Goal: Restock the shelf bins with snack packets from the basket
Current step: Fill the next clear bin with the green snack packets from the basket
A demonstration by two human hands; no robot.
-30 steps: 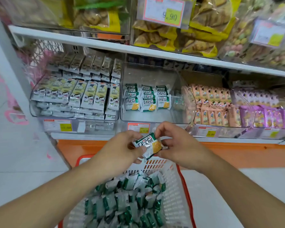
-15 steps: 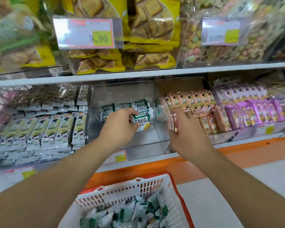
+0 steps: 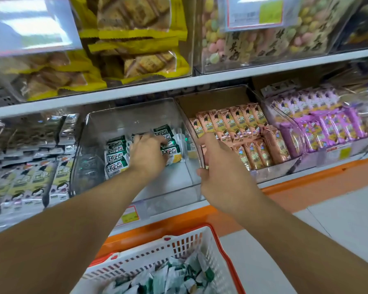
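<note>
— While I watch through the head camera, what do the hands show?

— I see the left hand (image 3: 148,154) reaching into a clear plastic shelf bin (image 3: 136,115) on the lower shelf. Its fingers curl down over the green-and-white snack packets (image 3: 116,157) standing in rows inside; I cannot tell whether they pinch one packet or only press on the row.

— And the other hand?

— The right hand (image 3: 219,172) is at the bin's right side wall. Its forefinger and thumb are spread apart, either side of the wall's curved front edge, the remaining fingers loosely bent, holding nothing I can make out.

— Where is the stock?

— Below both forearms sits a white plastic basket with a red rim (image 3: 200,242), holding loose green-and-white packets (image 3: 174,276). Right of the clear bin stands a bin of pink snack packets (image 3: 240,132), then purple packets (image 3: 327,124). Left are grey-and-yellow packets (image 3: 30,177). Above, yellow biscuit bags (image 3: 140,49).
</note>
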